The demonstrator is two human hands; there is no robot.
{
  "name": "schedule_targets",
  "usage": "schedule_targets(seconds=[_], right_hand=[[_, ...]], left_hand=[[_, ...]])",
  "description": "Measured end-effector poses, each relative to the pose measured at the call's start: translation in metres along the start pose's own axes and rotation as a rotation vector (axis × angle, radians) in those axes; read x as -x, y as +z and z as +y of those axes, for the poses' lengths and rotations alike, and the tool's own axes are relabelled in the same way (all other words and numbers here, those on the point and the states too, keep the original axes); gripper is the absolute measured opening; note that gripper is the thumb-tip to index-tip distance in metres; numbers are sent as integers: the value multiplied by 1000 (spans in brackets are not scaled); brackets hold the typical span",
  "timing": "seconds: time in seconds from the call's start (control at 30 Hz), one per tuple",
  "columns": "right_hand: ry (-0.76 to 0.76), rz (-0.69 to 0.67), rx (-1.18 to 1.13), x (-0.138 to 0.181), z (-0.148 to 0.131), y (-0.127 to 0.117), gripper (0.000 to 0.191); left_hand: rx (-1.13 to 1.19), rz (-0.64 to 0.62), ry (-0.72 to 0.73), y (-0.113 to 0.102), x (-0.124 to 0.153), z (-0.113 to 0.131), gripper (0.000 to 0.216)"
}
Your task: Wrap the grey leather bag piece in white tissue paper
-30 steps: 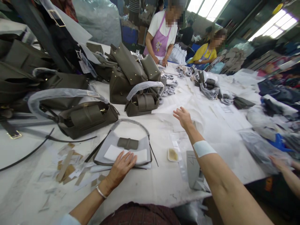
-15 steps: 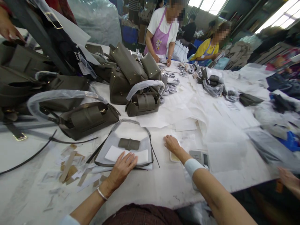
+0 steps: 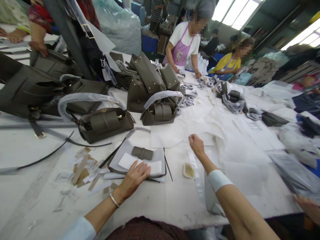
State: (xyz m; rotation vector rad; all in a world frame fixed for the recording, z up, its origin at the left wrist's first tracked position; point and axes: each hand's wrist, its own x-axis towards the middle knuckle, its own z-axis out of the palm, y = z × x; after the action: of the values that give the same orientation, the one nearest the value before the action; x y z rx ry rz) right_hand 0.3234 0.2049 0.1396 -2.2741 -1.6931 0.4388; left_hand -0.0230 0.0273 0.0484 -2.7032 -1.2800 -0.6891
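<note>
flat bag panel [image 3: 138,161] lies near-centre on the white table [image 3: 37,213], grey liner side up, a dark leather tab [image 3: 142,153] on its far half and a white sheet [image 3: 140,163] across its near half. its wrapped handle [image 3: 136,130] arcs off the far edge. left hand [image 3: 133,178] rests flat on the panel's near edge, fingers spread, pressing it down, pinching nothing. right hand [image 3: 196,145] is out to the right of the panel, palm down, fingers loosely curled over a stack of white sheets [image 3: 200,123]; can't tell if it has a sheet pinched.

between the hands: small glue dish [image 3: 188,170] just right of the panel, a thin black strip [image 3: 168,165] along the panel's right edge.

progress, my read: early. panel is laid out and held, tab only lying there, can't tell whether it is stuck down. assembled olive bags [image 3: 106,123] and [image 3: 159,112] sit further back, handles in plastic wrap, so those look done. paper scraps [image 3: 82,171] litter the left side.

far end: person in a pink apron [image 3: 186,45] and another in yellow [image 3: 226,63] at their own piles.
</note>
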Motion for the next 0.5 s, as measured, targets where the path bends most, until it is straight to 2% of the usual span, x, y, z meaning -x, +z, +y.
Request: schedule_targets(seconds=[0.07,0.1,0.17,0.23,0.3,0.37,0.43,0.5], right_hand=[[44,69,-456,1,-18,-42,15],[31,27,-629,8,-30,-63,16],[-33,-245,-764,34,-56,-97,20],[-101,-588,-707,77,-82,-112,21],[-161,-902,-606,129,-104,-105,16],[-196,-1189,-553,180,-122,-84,11],[-158,-1403,-564,221,-138,-55,10],[8,-1506,-703,248,-150,-26,14]], left_hand=[[-1,-5,-1,0,0,0,36],[-2,-9,-1,0,0,1,36],[-5,-13,4,-1,-1,1,36],[-5,-7,15,-3,-3,2,35],[1,-4,29,-5,-4,2,34],[9,-19,33,-6,-5,3,34],[16,-42,29,-5,-5,3,34],[17,-38,22,-2,-3,2,35]])
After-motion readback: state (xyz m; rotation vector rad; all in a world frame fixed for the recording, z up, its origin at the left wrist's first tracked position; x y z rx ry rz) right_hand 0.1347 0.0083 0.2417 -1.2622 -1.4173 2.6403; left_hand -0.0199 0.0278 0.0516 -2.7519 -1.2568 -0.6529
